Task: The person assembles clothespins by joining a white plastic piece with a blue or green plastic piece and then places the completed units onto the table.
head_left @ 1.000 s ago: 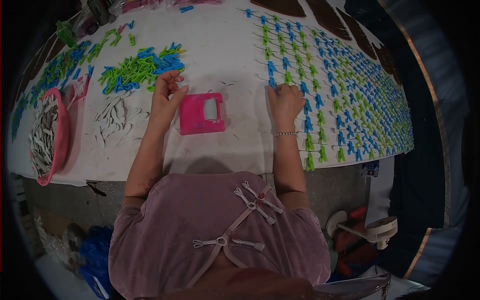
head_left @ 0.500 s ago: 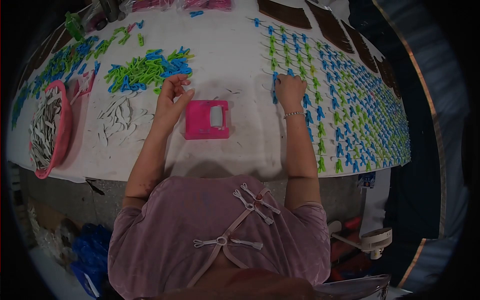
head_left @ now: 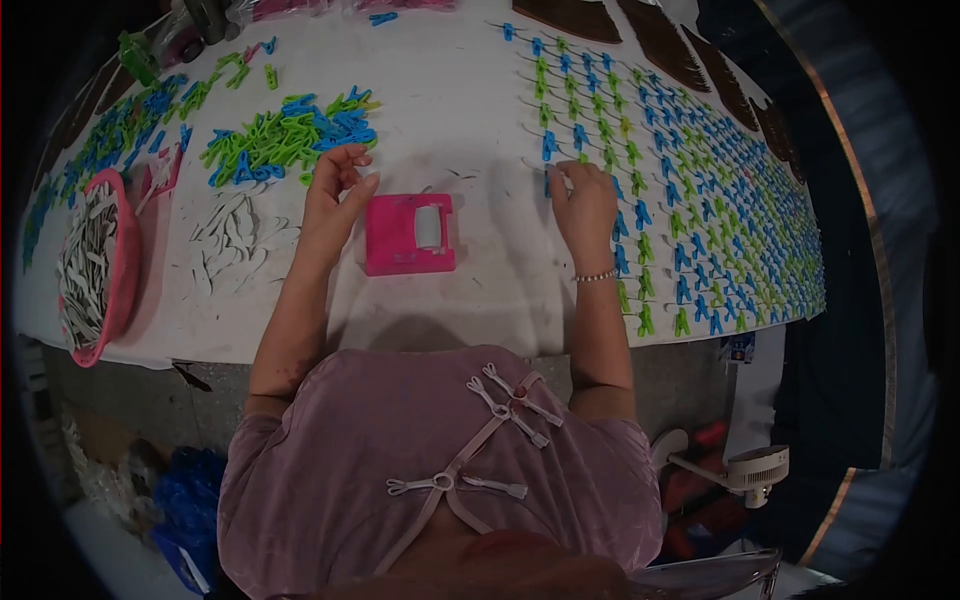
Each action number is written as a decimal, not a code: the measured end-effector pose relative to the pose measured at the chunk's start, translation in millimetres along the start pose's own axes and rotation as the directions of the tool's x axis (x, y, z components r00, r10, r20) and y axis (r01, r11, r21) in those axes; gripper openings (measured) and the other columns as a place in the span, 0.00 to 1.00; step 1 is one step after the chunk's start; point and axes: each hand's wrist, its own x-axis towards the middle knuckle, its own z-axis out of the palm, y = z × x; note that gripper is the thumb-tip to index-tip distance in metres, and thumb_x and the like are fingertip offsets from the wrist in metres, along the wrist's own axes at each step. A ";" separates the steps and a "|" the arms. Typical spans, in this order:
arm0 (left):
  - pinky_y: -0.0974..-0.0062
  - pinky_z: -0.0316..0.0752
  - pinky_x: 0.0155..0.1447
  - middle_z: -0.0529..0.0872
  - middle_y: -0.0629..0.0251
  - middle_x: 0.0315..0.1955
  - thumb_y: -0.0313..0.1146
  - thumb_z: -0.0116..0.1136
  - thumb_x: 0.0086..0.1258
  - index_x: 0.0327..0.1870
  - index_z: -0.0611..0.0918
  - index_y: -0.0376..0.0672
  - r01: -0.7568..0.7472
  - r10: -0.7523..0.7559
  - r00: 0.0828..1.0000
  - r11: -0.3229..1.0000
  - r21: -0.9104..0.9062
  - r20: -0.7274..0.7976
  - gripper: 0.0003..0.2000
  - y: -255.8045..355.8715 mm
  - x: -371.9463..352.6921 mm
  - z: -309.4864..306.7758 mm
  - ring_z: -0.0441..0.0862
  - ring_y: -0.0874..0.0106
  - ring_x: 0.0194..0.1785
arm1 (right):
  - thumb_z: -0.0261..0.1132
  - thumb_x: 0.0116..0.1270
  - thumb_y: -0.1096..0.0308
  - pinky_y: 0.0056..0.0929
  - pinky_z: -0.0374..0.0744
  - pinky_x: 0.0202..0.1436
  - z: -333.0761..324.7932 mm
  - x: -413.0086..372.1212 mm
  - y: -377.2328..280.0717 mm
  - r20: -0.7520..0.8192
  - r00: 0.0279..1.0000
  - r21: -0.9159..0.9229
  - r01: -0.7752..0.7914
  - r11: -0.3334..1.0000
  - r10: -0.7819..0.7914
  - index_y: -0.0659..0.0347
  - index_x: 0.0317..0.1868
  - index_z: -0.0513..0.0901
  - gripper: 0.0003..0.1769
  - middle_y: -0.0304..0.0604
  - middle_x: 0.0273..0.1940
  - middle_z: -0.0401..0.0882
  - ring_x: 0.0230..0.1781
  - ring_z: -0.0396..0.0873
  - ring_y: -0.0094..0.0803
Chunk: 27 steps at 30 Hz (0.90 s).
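Note:
My left hand (head_left: 335, 200) hovers just below a pile of green and blue clips (head_left: 265, 145), its fingers curled, the thumb apart, nothing visible between them. To its right lies a pink tape dispenser (head_left: 385, 235) with a pale roll (head_left: 428, 227). At the left edge of the rows of clips, my right hand (head_left: 585, 210) has its fingertips together at a blue clip (head_left: 548, 181), mostly hidden by the hand. Another blue clip (head_left: 549, 146) lies just above it. Many blue and green clips (head_left: 700, 250) with pale strips spread in rows to the right.
Loose pale strips (head_left: 235, 240) lie below the clip pile. A pink basket (head_left: 126, 265) full of similar strips stands at the left. Brown curved pieces (head_left: 570, 20) line the far right edge. A green bottle (head_left: 137, 58) is at the back left.
My right hand has moved slightly toward my body, and the blue clip above it shows more fully. My left hand keeps nearly the same pose. The view has shifted a little.

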 end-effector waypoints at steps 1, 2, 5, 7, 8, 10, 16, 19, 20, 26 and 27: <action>0.81 0.65 0.53 0.75 0.72 0.44 0.28 0.62 0.63 0.55 0.73 0.42 -0.001 0.001 1.000 1.000 -0.001 0.000 0.19 -0.3 0.1 0.5 0.66 0.83 0.38 | 0.67 0.59 0.63 0.41 0.74 0.39 -2.9 -16.3 -6.6 0.043 0.999 0.057 -0.003 0.998 0.000 0.60 0.37 0.84 0.10 0.45 0.33 0.81 0.37 0.77 0.43; 0.81 0.65 0.53 0.75 0.72 0.44 0.28 0.62 0.63 0.55 0.73 0.42 0.001 -0.001 1.000 1.000 0.001 0.012 0.19 -1.0 0.4 0.8 0.66 0.83 0.38 | 0.68 0.59 0.63 0.41 0.76 0.40 -3.5 -28.9 -11.9 0.082 0.997 0.113 -0.008 0.994 -0.001 0.61 0.39 0.84 0.12 0.47 0.36 0.80 0.39 0.77 0.44; 0.82 0.65 0.52 0.75 0.72 0.45 0.28 0.62 0.63 0.55 0.73 0.42 0.007 -0.008 1.000 1.000 0.015 0.018 0.19 -4.0 -0.7 1.1 0.66 0.83 0.38 | 0.68 0.59 0.61 0.42 0.76 0.40 5.1 -57.7 -18.1 0.116 0.991 0.135 -0.089 0.987 0.073 0.61 0.45 0.82 0.16 0.51 0.44 0.78 0.40 0.77 0.45; 0.82 0.64 0.52 0.74 0.71 0.46 0.29 0.61 0.65 0.56 0.73 0.43 0.015 -0.015 1.000 1.000 -0.003 0.009 0.19 -5.3 -0.2 2.1 0.66 0.83 0.39 | 0.68 0.58 0.60 0.41 0.76 0.40 11.8 -63.6 -15.1 0.097 0.993 0.094 -0.076 0.993 0.067 0.60 0.46 0.81 0.18 0.51 0.45 0.77 0.41 0.76 0.46; 0.82 0.64 0.52 0.74 0.71 0.46 0.29 0.61 0.65 0.56 0.73 0.43 0.013 -0.014 1.000 1.000 0.001 0.021 0.19 -6.6 0.4 1.8 0.66 0.83 0.39 | 0.69 0.58 0.59 0.40 0.77 0.40 12.7 -62.9 -15.2 0.083 0.995 0.055 -0.051 0.997 0.046 0.60 0.48 0.80 0.20 0.52 0.47 0.75 0.42 0.76 0.46; 0.83 0.64 0.54 0.74 0.71 0.47 0.29 0.60 0.66 0.56 0.73 0.43 0.001 -0.001 1.000 1.000 0.009 0.003 0.18 -9.0 0.6 1.1 0.66 0.83 0.41 | 0.69 0.59 0.59 0.40 0.77 0.41 11.1 -60.1 -15.6 0.146 0.986 0.051 -0.087 0.995 0.079 0.60 0.50 0.79 0.22 0.51 0.47 0.76 0.43 0.76 0.46; 0.82 0.64 0.55 0.74 0.71 0.47 0.28 0.60 0.66 0.56 0.73 0.42 -0.019 0.019 1.000 1.000 0.023 -0.011 0.18 -3.7 1.7 0.8 0.67 0.82 0.44 | 0.68 0.60 0.56 0.40 0.77 0.43 15.5 -57.2 -15.6 0.220 0.970 0.036 -0.112 0.993 0.101 0.61 0.51 0.79 0.23 0.49 0.48 0.76 0.45 0.75 0.45; 0.81 0.65 0.56 0.74 0.70 0.47 0.28 0.59 0.67 0.56 0.73 0.42 -0.021 0.022 1.000 0.999 0.024 -0.016 0.17 0.8 2.9 0.9 0.68 0.81 0.44 | 0.67 0.60 0.55 0.40 0.76 0.43 16.1 -57.1 -15.3 0.213 0.972 0.023 -0.108 0.994 0.101 0.61 0.51 0.79 0.23 0.48 0.48 0.76 0.44 0.76 0.45; 0.81 0.65 0.56 0.74 0.70 0.47 0.28 0.59 0.67 0.56 0.73 0.42 -0.021 0.021 1.000 0.999 0.025 -0.018 0.17 2.6 2.6 1.5 0.68 0.81 0.44 | 0.67 0.60 0.55 0.40 0.76 0.43 16.3 -57.3 -15.1 0.208 0.973 0.027 -0.106 0.994 0.098 0.61 0.51 0.79 0.23 0.47 0.49 0.76 0.44 0.76 0.45; 0.79 0.66 0.59 0.75 0.69 0.48 0.27 0.58 0.68 0.56 0.73 0.41 -0.040 0.040 0.999 0.999 0.027 -0.030 0.17 5.0 3.1 1.9 0.70 0.81 0.46 | 0.67 0.60 0.55 0.40 0.76 0.43 20.2 -57.0 -12.2 0.199 0.976 0.043 -0.100 0.994 0.090 0.62 0.51 0.79 0.24 0.48 0.48 0.77 0.44 0.76 0.45; 0.79 0.67 0.59 0.75 0.69 0.49 0.27 0.58 0.68 0.56 0.73 0.41 -0.042 0.043 0.999 0.999 0.029 -0.029 0.17 5.6 2.9 1.5 0.70 0.81 0.46 | 0.67 0.60 0.55 0.40 0.76 0.43 19.6 -57.0 -12.1 0.198 0.976 0.043 -0.101 0.994 0.090 0.62 0.51 0.79 0.24 0.48 0.48 0.77 0.44 0.76 0.45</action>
